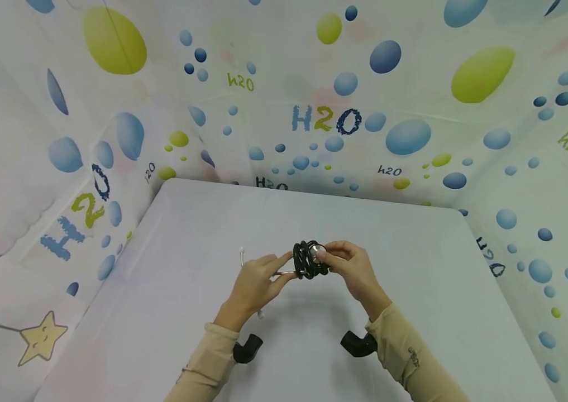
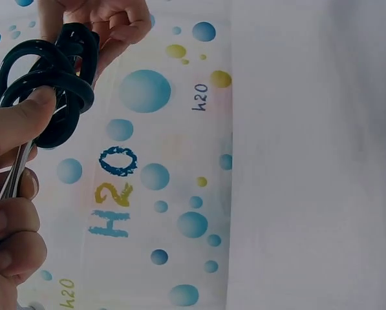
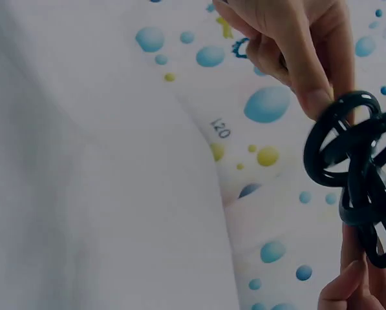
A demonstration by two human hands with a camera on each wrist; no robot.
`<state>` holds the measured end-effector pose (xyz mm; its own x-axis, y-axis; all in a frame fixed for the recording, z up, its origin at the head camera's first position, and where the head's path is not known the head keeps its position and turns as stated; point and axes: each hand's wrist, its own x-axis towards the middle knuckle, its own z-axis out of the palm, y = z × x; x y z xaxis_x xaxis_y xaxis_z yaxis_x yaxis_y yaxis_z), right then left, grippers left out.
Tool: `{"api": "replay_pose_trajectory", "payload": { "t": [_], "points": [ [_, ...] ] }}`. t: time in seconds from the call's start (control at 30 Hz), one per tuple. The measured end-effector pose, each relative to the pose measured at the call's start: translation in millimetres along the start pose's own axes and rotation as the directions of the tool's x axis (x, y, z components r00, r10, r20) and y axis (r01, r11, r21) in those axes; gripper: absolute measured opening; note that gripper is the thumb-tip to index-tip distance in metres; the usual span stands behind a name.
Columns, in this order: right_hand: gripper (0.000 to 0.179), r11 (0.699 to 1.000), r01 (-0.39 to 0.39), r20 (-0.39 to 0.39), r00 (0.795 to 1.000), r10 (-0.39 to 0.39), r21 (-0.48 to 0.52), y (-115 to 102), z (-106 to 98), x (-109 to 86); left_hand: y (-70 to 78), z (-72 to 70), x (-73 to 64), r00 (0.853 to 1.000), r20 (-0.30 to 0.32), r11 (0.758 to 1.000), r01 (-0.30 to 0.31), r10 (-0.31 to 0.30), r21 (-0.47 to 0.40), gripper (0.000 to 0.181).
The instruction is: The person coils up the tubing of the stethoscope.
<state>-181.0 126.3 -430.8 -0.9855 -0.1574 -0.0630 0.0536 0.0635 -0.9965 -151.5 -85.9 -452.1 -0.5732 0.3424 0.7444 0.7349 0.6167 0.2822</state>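
A stethoscope [image 1: 304,261] with its black tubing wound into a bundle is held above the white table. My left hand [image 1: 257,282] grips its metal ear tubes, thumb against the wound tubing in the left wrist view. White ear tips [image 1: 242,249] stick out beyond that hand. On the other side, my right hand [image 1: 356,271] pinches the bundle's right end, its thumb on the round metal chest piece [image 1: 316,253]. From the right wrist view, loops of black tubing [image 3: 357,161] lie between both hands, and part of the right hand is hidden behind them.
Beneath the hands spreads a white table [image 1: 284,218]. Sheeting [image 1: 273,72] printed with blue and green drops surrounds it at the back and sides. Black curved pieces [image 1: 247,349] jut from under both sleeves at the wrists.
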Motion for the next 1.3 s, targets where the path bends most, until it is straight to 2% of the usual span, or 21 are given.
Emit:
{"api": "replay_pose_trajectory", "payload": {
  "t": [0.13,0.4,0.53,0.7,0.83,1.0,1.17,1.23,1.3],
  "points": [
    [0.029,0.995,-0.008,0.001,1.0,0.008,0.096,-3.2,2.6,-0.1,-0.5,-0.5,0.8,1.0,0.001,1.0,-0.004,0.004,0.016,0.041],
    [0.03,0.989,-0.033,0.021,0.999,0.03,0.147,-4.7,1.1,2.2,-0.2,0.5,1.0,1.0,0.002,1.0,0.002,-0.002,0.018,0.041],
    [0.028,0.994,-0.018,0.021,1.0,0.015,0.105,-4.4,0.3,1.7,0.5,0.8,1.9,1.0,-0.001,0.999,-0.018,0.018,0.03,0.041],
    [0.031,0.998,0.056,0.03,0.998,-0.056,0.0,-3.4,0.7,-1.8,1.3,0.4,3.9,1.0,0.009,0.999,-0.023,0.023,0.046,0.04],
    [0.03,0.995,0.083,-0.002,0.997,-0.083,-0.062,-4.0,3.6,-3.0,1.8,0.0,4.7,1.0,0.008,0.998,-0.014,0.013,0.057,0.039],
    [0.025,0.993,0.054,-0.078,0.995,-0.062,-0.102,-6.6,7.5,-2.4,2.1,2.4,5.5,1.0,-0.007,0.997,-0.022,0.023,0.067,0.038],
    [0.02,0.996,0.033,-0.14,0.989,-0.045,-0.085,-10.2,10.4,-1.4,1.9,6.5,5.5,0.999,-0.025,0.999,-0.021,0.022,0.044,0.038],
    [0.019,0.998,0.011,-0.141,0.99,-0.02,-0.066,-9.6,9.0,0.2,1.7,7.5,5.3,0.999,-0.027,0.999,-0.018,0.019,0.032,0.039],
    [0.021,0.999,-0.038,-0.109,0.994,0.033,-0.039,-9.0,5.1,2.8,1.6,7.8,5.1,1.0,-0.026,1.0,-0.017,0.017,0.026,0.039]
  ]
}}
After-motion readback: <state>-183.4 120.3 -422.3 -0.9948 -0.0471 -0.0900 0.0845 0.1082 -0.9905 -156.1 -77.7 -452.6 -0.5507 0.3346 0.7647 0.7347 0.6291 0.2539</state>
